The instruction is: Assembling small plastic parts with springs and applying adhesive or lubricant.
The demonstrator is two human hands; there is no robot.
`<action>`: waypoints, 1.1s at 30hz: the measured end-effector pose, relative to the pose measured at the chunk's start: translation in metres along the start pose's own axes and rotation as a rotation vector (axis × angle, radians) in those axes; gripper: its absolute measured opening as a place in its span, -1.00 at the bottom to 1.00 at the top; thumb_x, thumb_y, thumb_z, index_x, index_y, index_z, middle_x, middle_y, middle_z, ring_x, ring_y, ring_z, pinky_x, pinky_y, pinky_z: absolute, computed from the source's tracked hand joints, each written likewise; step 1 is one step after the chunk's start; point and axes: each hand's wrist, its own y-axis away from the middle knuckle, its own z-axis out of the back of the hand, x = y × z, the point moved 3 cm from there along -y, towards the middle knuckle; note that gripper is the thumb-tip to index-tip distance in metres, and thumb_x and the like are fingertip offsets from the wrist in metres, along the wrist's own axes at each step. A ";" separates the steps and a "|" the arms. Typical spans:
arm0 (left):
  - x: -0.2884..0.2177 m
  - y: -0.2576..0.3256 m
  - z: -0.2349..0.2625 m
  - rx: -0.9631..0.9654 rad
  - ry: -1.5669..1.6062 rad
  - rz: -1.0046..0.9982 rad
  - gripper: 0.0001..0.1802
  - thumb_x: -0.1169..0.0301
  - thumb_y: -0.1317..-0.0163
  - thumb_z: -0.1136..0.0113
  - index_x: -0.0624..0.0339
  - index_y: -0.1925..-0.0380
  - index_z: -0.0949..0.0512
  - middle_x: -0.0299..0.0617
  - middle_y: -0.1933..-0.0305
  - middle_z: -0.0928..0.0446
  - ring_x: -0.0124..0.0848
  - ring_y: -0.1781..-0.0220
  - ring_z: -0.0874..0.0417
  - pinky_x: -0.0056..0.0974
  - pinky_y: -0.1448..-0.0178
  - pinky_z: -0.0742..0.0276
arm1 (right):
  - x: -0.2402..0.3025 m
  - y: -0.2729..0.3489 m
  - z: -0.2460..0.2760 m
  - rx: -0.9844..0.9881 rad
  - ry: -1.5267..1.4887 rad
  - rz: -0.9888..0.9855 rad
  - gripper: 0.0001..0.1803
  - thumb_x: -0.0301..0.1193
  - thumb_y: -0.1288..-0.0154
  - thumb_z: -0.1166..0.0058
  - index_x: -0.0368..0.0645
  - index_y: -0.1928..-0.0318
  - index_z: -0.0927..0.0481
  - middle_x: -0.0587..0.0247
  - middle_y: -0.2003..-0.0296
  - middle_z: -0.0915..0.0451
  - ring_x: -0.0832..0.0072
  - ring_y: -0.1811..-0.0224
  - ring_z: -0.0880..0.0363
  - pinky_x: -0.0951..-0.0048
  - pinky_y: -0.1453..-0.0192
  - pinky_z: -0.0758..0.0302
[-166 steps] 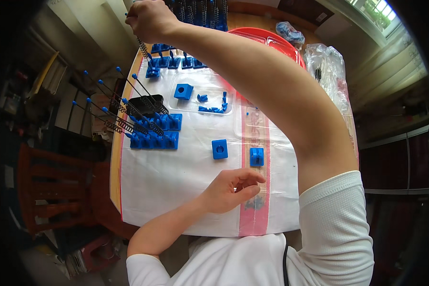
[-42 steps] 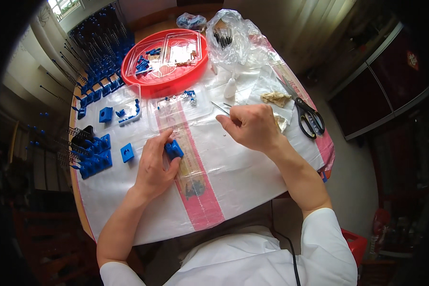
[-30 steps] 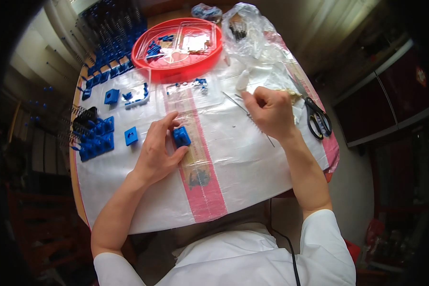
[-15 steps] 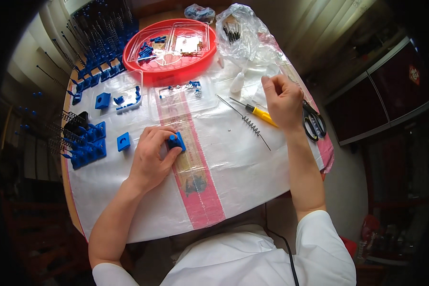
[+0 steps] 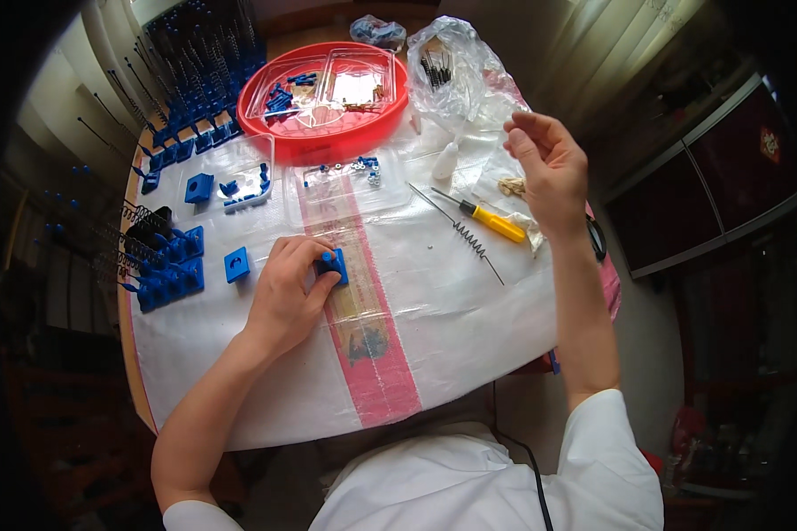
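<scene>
My left hand (image 5: 285, 281) rests on the sheet with its thumb and fingers closed around a small blue plastic base with a round peg (image 5: 340, 266). My right hand (image 5: 553, 173) is raised over the table's right side, fingers loosely curled and thumb apart, with nothing visible in it. Near its wrist lie a yellow-handled screwdriver (image 5: 498, 223) and a crumpled brownish scrap (image 5: 512, 186). A coiled wire spring with straight ends (image 5: 469, 241) lies between the hands. Left of my left hand sits a blue square block with a hole (image 5: 236, 265).
A red round tray (image 5: 250, 124) holds clear boxes of blue and brass-coloured parts. Several blue bases with springs (image 5: 173, 265) crowd the left edge. A clear plastic bag (image 5: 456, 97) holds dark pieces. Scissors (image 5: 597, 239) are partly hidden behind my right forearm.
My right hand has moved slightly right and its closed fingers have loosened apart. The brownish scrap now shows beside it. My left hand still holds the blue base; the whole view has shifted slightly.
</scene>
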 end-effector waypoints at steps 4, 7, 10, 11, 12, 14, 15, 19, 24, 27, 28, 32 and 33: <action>0.000 0.002 -0.003 -0.071 0.064 -0.022 -0.74 0.63 -0.05 -0.32 0.27 0.21 -0.56 -0.11 0.09 -0.61 -0.14 -0.01 -0.53 -0.19 -0.07 -0.49 | 0.000 -0.060 -0.007 0.262 0.318 0.102 -0.77 -0.41 -0.32 -0.17 -0.29 0.11 -0.67 0.18 0.30 -0.72 0.55 0.23 -0.66 0.51 0.10 -0.55; 0.002 0.003 -0.003 -0.103 0.051 -0.068 -0.71 0.62 -0.03 -0.33 0.27 0.20 -0.58 -0.09 0.13 -0.61 -0.12 0.00 -0.54 -0.17 -0.09 -0.50 | -0.044 -0.129 -0.032 0.228 0.571 0.091 -0.75 -0.29 -0.27 -0.18 -0.15 0.13 -0.71 0.16 0.24 -0.74 0.34 0.17 -0.72 0.36 0.04 -0.57; 0.007 0.002 -0.005 -0.088 0.064 -0.068 -0.75 0.63 -0.05 -0.33 0.25 0.23 -0.55 -0.14 0.08 -0.63 -0.18 -0.03 -0.54 -0.21 -0.04 -0.49 | -0.110 -0.177 -0.046 0.203 0.664 -0.092 -0.74 -0.32 -0.25 -0.21 -0.19 0.11 -0.71 0.24 0.27 -0.73 0.49 0.27 -0.66 0.45 0.13 -0.56; 0.008 0.002 -0.006 -0.083 0.072 -0.059 -0.76 0.63 -0.06 -0.33 0.24 0.25 -0.54 -0.17 0.06 -0.64 -0.21 -0.04 -0.54 -0.24 -0.02 -0.49 | -0.122 -0.183 -0.051 0.198 0.690 -0.157 -0.73 -0.34 -0.26 -0.22 -0.22 0.10 -0.70 0.28 0.29 -0.72 0.56 0.34 -0.64 0.50 0.19 -0.56; 0.007 0.001 -0.005 -0.069 0.101 -0.026 -0.76 0.63 -0.06 -0.33 0.24 0.25 -0.55 -0.18 0.07 -0.64 -0.21 -0.04 -0.54 -0.23 -0.03 -0.48 | -0.134 -0.186 -0.054 0.187 0.737 -0.204 -0.72 -0.33 -0.24 -0.24 -0.24 0.11 -0.70 0.27 0.33 -0.71 0.56 0.39 -0.63 0.49 0.25 -0.55; 0.008 0.000 -0.004 -0.071 0.103 -0.018 -0.76 0.63 -0.06 -0.33 0.23 0.25 -0.55 -0.18 0.07 -0.64 -0.21 -0.04 -0.54 -0.24 -0.02 -0.48 | -0.156 -0.195 -0.060 0.232 0.795 -0.257 -0.64 -0.26 -0.19 -0.33 -0.35 0.20 -0.70 0.19 0.47 -0.66 0.48 0.55 -0.58 0.40 0.42 -0.52; 0.007 -0.001 -0.005 -0.066 0.113 -0.022 -0.76 0.63 -0.06 -0.33 0.22 0.25 -0.56 -0.18 0.08 -0.64 -0.21 -0.04 -0.54 -0.24 -0.02 -0.48 | -0.168 -0.199 -0.054 0.244 0.905 -0.300 -0.61 -0.24 -0.13 -0.35 -0.33 0.19 -0.71 0.11 0.39 -0.68 0.40 0.41 -0.63 0.37 0.27 -0.55; 0.011 0.004 -0.002 -0.117 0.045 -0.062 -0.82 0.61 -0.09 -0.29 0.26 0.27 -0.56 -0.14 0.09 -0.63 -0.17 -0.04 -0.54 -0.20 -0.08 -0.48 | -0.154 -0.184 -0.089 0.335 1.076 -0.398 -0.52 -0.16 -0.01 -0.41 -0.39 0.27 -0.69 -0.06 0.37 -0.67 0.25 0.36 -0.68 0.31 0.22 -0.58; 0.009 0.000 -0.003 -0.098 0.049 -0.062 -0.85 0.60 -0.10 -0.29 0.28 0.31 -0.55 -0.12 0.10 -0.63 -0.14 -0.04 -0.54 -0.17 -0.12 -0.47 | -0.154 -0.192 -0.090 0.335 1.053 -0.497 -0.72 -0.36 -0.07 -0.22 -0.37 0.32 -0.69 -0.10 0.35 -0.68 0.20 0.45 -0.71 0.25 0.39 -0.64; 0.007 0.000 -0.003 -0.089 0.056 -0.036 -0.86 0.60 -0.10 -0.29 0.28 0.32 -0.55 -0.12 0.10 -0.62 -0.13 -0.04 -0.54 -0.17 -0.13 -0.47 | -0.154 -0.197 -0.089 0.234 0.935 -0.527 -0.77 -0.42 -0.06 -0.12 -0.36 0.36 -0.67 -0.08 0.40 -0.67 0.20 0.48 -0.68 0.26 0.44 -0.63; 0.007 0.000 -0.003 -0.084 0.057 -0.027 -0.86 0.60 -0.10 -0.29 0.28 0.32 -0.55 -0.12 0.10 -0.62 -0.13 -0.04 -0.54 -0.17 -0.13 -0.47 | -0.155 -0.198 -0.090 0.223 0.908 -0.554 -0.77 -0.41 -0.06 -0.12 -0.35 0.36 -0.66 -0.06 0.40 -0.67 0.22 0.50 -0.67 0.28 0.44 -0.63; 0.008 0.001 -0.003 -0.086 0.040 -0.031 -0.84 0.60 -0.10 -0.29 0.28 0.30 -0.55 -0.12 0.10 -0.62 -0.13 -0.04 -0.53 -0.16 -0.13 -0.47 | -0.155 -0.198 -0.092 0.186 0.780 -0.599 -0.79 -0.40 -0.09 -0.11 -0.34 0.37 -0.64 0.01 0.43 -0.65 0.31 0.52 -0.62 0.37 0.48 -0.60; 0.008 0.001 -0.003 -0.085 0.041 -0.031 -0.84 0.60 -0.10 -0.29 0.28 0.29 -0.55 -0.12 0.10 -0.62 -0.13 -0.05 -0.53 -0.16 -0.13 -0.47 | -0.154 -0.198 -0.090 0.178 0.744 -0.594 -0.79 -0.41 -0.10 -0.11 -0.34 0.37 -0.63 0.02 0.43 -0.64 0.33 0.52 -0.61 0.38 0.50 -0.58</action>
